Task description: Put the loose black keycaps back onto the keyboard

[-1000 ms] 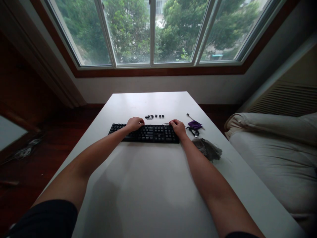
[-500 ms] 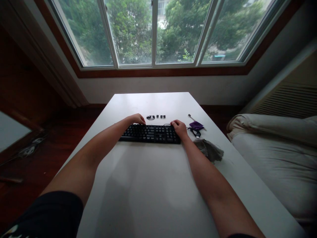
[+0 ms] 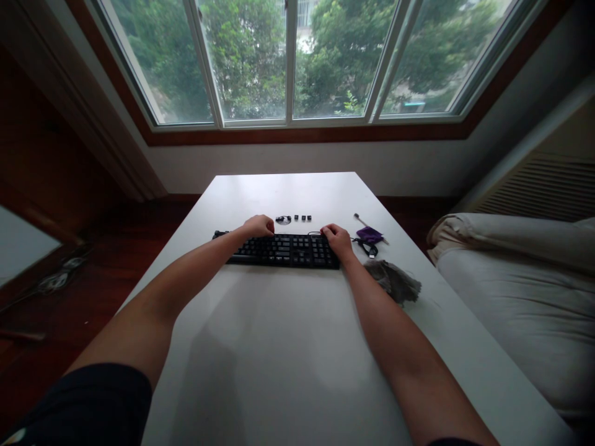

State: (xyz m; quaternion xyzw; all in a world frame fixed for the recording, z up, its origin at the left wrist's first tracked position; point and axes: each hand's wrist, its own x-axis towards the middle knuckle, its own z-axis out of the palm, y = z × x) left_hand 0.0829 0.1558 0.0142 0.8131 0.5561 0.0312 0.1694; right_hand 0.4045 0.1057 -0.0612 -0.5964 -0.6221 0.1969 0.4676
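Observation:
A black keyboard (image 3: 283,251) lies flat across the white table, its left part partly covered by my left forearm. My left hand (image 3: 259,227) is closed in a pinch at the keyboard's far edge, above the top row; whatever sits between the fingertips is hidden. At the far right corner, my right hand (image 3: 338,240) grips the keyboard with thumb and fingers. Just beyond the keyboard stand several loose black keycaps (image 3: 304,218) in a short row. To their left is a small dark cluster (image 3: 283,219), too small to make out fully.
Right of the keyboard are a purple cloth (image 3: 369,235), a thin stick with a dark tip (image 3: 357,217), a black USB cable (image 3: 370,251) and a crumpled grey cloth (image 3: 394,282). The white table (image 3: 260,347) reaches toward the window. A pale sofa (image 3: 502,297) stands at the right.
My left forearm has shifted slightly left and down, uncovering the keyboard's far left corner. The left hand stays near the same spot, still pinched. My right hand keeps its grip.

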